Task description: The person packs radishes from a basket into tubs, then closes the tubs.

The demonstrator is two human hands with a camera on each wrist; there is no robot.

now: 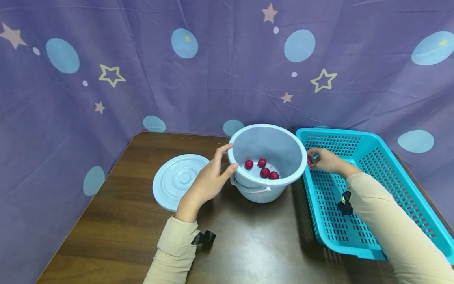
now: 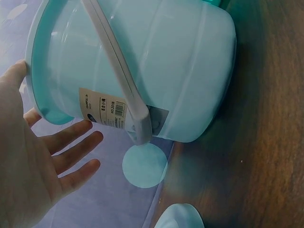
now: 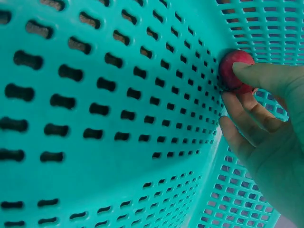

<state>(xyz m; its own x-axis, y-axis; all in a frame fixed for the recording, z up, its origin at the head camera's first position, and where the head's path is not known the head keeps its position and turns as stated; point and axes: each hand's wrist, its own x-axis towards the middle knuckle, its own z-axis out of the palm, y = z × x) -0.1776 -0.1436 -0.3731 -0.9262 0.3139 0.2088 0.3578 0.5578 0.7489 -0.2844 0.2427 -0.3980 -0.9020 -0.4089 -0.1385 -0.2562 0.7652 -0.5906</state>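
A pale blue bucket (image 1: 267,134) stands upright on the table; several small, round red fruits (image 1: 264,172) lie on its bottom. My left hand (image 1: 209,177) is at the bucket's left side, thumb and index finger touching the rim. In the left wrist view the other fingers of that hand (image 2: 35,156) spread loosely beside the bucket wall. Inside the turquoise basket (image 1: 340,246), my right hand (image 1: 328,161) pinches one round red fruit (image 3: 236,71) between thumb and fingers, by the perforated wall nearest the bucket.
A pale blue lid (image 1: 168,177) lies flat on the brown wooden table (image 1: 241,244), left of the bucket. The bucket's handle (image 1: 253,191) hangs down at its front. A purple patterned curtain (image 1: 220,71) hangs behind the table.
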